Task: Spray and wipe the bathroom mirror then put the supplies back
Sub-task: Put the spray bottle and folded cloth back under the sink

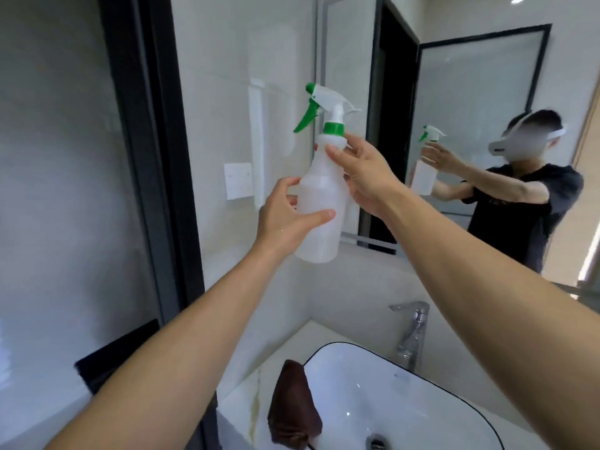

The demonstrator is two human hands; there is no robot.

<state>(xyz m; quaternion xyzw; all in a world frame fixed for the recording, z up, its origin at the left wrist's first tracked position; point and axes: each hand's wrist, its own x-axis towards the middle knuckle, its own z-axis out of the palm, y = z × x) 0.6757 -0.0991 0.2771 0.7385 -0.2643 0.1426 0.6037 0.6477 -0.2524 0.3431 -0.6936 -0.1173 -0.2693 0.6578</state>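
We find the spray bottle [319,203] held aloft at centre frame, left of the mirror [454,125]. Left hand [285,219] grips its body; right hand [363,170] pinches the neck. The nozzle points toward nine o'clock, away from the glass: spraying now would likely wet the wall. The brown cloth [292,407] lies at six o'clock on the basin [454,401] rim.

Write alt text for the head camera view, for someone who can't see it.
Two bare hands hold a translucent spray bottle with a green trigger up near a bathroom mirror: the left hand grips its body, the right hand holds its neck. Below, a brown cloth lies over the rim of a white sink beside a chrome faucet.
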